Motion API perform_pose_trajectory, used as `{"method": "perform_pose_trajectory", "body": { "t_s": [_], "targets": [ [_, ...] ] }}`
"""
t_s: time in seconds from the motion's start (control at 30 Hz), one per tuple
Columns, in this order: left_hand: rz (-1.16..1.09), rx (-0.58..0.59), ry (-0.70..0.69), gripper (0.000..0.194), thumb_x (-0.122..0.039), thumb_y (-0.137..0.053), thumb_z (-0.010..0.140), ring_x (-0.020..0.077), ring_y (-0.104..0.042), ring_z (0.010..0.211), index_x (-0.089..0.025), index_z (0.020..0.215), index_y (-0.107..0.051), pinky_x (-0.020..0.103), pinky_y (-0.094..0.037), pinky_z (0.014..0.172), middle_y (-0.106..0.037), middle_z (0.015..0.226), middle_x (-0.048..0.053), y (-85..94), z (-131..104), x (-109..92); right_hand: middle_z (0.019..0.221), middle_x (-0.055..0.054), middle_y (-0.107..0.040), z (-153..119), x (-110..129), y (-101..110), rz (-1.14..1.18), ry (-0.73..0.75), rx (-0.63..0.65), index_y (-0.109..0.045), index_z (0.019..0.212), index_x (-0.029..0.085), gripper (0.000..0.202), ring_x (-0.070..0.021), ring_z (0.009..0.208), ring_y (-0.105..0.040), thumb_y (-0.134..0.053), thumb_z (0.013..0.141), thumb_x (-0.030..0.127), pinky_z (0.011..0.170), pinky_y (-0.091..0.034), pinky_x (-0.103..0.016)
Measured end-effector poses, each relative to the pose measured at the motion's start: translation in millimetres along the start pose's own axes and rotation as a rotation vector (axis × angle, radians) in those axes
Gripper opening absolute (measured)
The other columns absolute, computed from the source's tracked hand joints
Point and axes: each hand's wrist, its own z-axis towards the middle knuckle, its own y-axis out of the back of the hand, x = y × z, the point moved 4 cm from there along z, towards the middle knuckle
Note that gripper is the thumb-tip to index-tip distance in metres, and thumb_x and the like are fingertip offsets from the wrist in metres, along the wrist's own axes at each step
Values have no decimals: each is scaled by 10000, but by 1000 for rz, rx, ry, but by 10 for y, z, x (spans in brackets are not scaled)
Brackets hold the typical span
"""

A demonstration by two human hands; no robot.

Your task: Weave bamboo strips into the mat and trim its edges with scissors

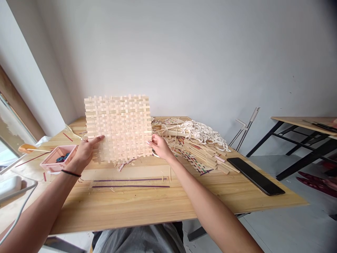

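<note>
A pale square mat woven from flat bamboo-like strips [118, 126] is held up nearly upright above the table, its strip ends sticking out unevenly along the edges. My left hand [88, 149] grips its lower left side, thumb across the front face and fingers hidden behind. At the lower right edge, my right hand [159, 146] pinches the mat between thumb and fingers. Below it, two thin purple strips [131, 186] lie side by side on the wooden table [126, 207], with small splinters around them.
To the left sits a pink basket [56, 160] holding dark blue round items. Right of the mat lie loose pale strips [201, 153], a coloured woven piece [195, 163], a heap of white cord [202, 131] and a black phone [255, 175]. Another table [302, 123] stands far right.
</note>
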Motion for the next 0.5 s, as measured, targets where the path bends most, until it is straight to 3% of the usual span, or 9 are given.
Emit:
{"method": "perform_pose_trajectory", "body": {
  "t_s": [0.2, 0.5],
  "targets": [
    [34, -13, -24, 453, -400, -1020, 524, 275, -771, 810, -157, 849, -820, 319, -628, 718, -831, 895, 111, 10, 3, 4, 855, -21, -703, 0, 9, -6, 10, 7, 1, -581, 884, 241, 365, -216, 839, -668, -797, 780, 516, 807, -515, -359],
    [0, 57, -19, 322, -354, -1016, 574, 228, -728, 778, -191, 700, -770, 279, -580, 650, -798, 828, 75, -3, 2, 4, 858, -23, -721, 7, 31, 47, 51, -20, -53, -587, 873, 231, 348, -214, 842, -678, -796, 764, 487, 824, -517, -362]
  ]
}}
